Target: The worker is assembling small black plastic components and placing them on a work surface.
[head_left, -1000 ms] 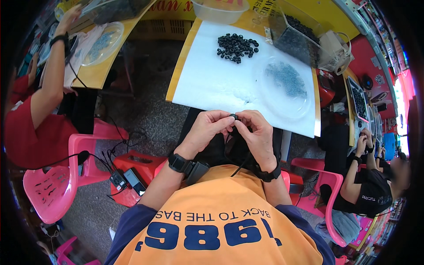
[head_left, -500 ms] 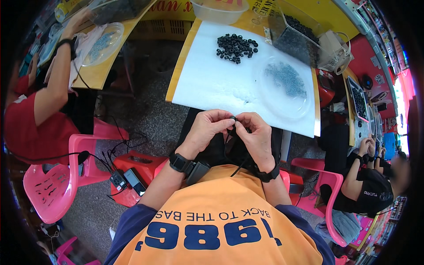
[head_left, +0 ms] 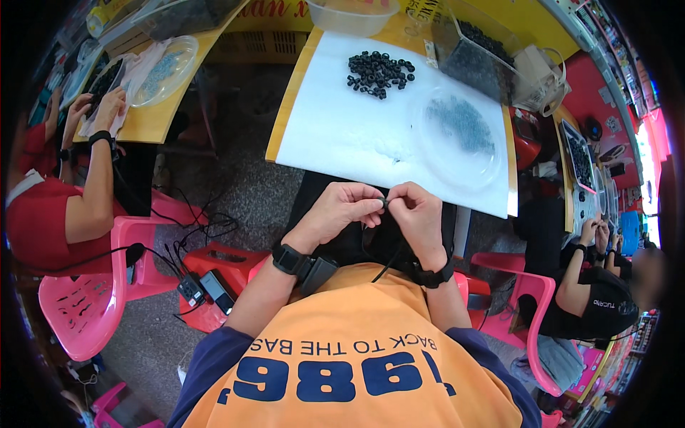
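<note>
Small black ring [head_left: 386,202] pinched between my left hand [head_left: 341,212] and right hand [head_left: 417,215], below the white sheet [head_left: 357,135]; fitting step, next needs fingertip alignment.

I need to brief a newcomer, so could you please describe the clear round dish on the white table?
On the white sheet, go right of the loose black ring pile. The clear round dish lies flat there, holding small bluish pieces, unlike the tall clear bin behind it.

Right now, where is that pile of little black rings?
In the head view, the pile of black rings lies at the white sheet's far end, left of the clear round dish.
</note>
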`<state>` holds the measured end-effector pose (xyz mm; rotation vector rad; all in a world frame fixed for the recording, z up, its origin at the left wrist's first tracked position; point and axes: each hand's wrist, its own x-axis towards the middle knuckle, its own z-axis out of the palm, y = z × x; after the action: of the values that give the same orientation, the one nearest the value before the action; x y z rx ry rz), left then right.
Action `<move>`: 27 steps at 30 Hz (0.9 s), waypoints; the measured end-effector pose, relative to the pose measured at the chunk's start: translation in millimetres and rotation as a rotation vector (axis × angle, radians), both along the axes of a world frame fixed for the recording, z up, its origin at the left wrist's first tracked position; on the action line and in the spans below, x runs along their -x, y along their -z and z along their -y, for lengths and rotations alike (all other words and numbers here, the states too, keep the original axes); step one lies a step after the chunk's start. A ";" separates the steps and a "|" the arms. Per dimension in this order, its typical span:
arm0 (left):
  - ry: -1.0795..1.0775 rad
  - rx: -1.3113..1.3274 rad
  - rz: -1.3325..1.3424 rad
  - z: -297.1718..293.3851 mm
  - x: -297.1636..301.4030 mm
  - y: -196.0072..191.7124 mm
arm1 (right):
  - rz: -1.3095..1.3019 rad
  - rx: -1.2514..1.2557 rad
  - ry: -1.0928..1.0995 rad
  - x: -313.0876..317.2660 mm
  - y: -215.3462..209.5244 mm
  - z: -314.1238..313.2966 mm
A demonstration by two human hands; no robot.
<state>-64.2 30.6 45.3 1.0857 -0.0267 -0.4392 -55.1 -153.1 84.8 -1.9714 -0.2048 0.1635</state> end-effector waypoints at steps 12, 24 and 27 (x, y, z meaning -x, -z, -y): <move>-0.209 -0.096 0.141 0.4 -0.1 -3.8 | -0.245 -0.186 -0.107 -10.5 6.3 9.7; -0.214 -0.229 0.173 5.0 1.7 -7.6 | -0.025 0.012 -0.059 -2.3 5.0 -6.2; -0.263 -0.225 0.171 8.5 2.9 -6.1 | 0.036 0.032 -0.037 -0.4 2.4 -11.5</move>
<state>-67.2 22.1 51.3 1.3266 0.0155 -0.1132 -54.7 -141.6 82.4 -2.0044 -0.2634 0.1567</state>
